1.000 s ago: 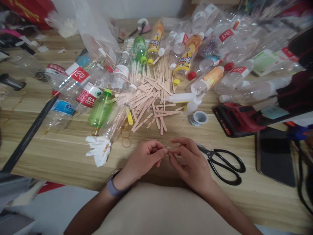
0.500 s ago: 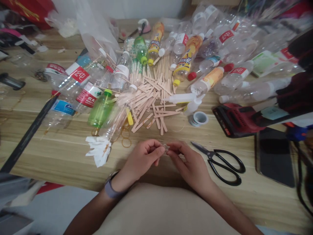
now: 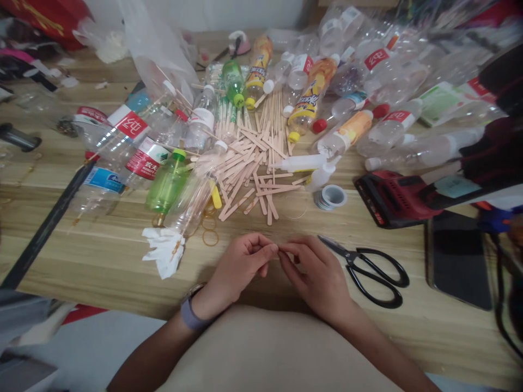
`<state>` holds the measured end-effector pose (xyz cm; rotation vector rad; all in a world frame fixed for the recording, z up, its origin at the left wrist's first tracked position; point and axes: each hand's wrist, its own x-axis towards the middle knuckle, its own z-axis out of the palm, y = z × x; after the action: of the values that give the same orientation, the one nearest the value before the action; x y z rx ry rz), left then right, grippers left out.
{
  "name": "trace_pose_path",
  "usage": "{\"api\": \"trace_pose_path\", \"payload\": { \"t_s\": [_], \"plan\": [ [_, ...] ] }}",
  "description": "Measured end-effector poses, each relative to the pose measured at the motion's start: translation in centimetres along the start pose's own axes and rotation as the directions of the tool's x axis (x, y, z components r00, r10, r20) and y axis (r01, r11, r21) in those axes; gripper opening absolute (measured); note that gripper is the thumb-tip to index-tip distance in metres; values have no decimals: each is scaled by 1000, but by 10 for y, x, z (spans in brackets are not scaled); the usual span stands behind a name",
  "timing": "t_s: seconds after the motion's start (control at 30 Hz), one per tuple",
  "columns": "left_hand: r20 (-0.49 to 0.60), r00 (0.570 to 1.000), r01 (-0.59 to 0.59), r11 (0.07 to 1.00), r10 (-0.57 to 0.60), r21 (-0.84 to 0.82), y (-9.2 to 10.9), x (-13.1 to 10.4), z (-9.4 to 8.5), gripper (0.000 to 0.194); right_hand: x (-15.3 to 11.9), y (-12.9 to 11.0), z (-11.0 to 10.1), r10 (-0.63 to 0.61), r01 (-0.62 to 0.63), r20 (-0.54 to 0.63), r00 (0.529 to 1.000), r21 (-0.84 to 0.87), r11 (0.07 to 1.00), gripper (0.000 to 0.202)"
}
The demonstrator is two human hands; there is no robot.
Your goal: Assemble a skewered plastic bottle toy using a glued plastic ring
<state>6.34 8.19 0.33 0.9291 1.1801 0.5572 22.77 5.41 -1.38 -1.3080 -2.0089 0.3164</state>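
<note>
Above the near edge of the table (image 3: 102, 264), your left hand (image 3: 245, 264) and right hand (image 3: 316, 275) are meeting at the fingertips, thumbs and forefingers pinching closed; whether anything is sitting between them, you cannot tell. Such a fine grip would probably be suiting something tiny. Just beside your right hand, scissors (image 3: 351, 258) are lying with handles facing the right edge, likely staying within easy reach. Rubber bands (image 3: 211, 245) are resting beyond your left hand. Wooden sticks (image 3: 281, 189) and bottles (image 3: 314, 98) are crowding toward the far edge, perhaps giving your fingers room.
</note>
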Motion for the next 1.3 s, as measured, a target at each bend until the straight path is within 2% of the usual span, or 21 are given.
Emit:
{"api": "trace_pose_path", "payload": {
  "t_s": [0.13, 0.3, 0.4, 0.5, 0.7, 0.9, 1.03, 1.17, 1.3],
  "plan": [
    [20, 1000, 1, 1000, -1, -24, 0, 0, 1, 27, 0, 0, -1, 51, -51, -8, 999, 15, 999, 12],
    [50, 998, 34, 991, -28, -127, -2, 0, 1, 32, 2, -1, -5, 171, -162, -63, 983, 131, 978, 9],
    [62, 997, 54, 981, -43, -185, -3, 1, 1, 33, 3, -3, -6, 195, -187, -22, 981, 183, 965, 10],
    [78, 996, 66, 974, -50, -216, -5, 1, 1, 32, 4, -6, -6, 167, -171, 35, 985, 250, 953, 12],
    [115, 991, 93, 975, -70, -200, -7, 1, 0, 34, 4, -9, -6, 152, -165, 68, 986, 304, 938, 14],
    [157, 986, 88, 976, -57, -201, -7, 1, 0, 27, 4, -8, -4, 231, -231, 43, 972, 361, 904, 12],
    [126, 991, 60, 981, -37, -186, -5, -1, 1, 25, 4, -8, -3, 298, -287, 32, 954, 383, 878, 13],
    [108, 994, 10, 995, 1, -102, -2, -3, 0, 25, 5, -6, -2, 384, -354, 44, 922, 493, 795, 8],
    [71, 997, -35, 999, 36, -17, 0, -3, -1, 22, 4, -7, 0, 466, -471, 178, 867, 599, 648, 8]
  ]
}}
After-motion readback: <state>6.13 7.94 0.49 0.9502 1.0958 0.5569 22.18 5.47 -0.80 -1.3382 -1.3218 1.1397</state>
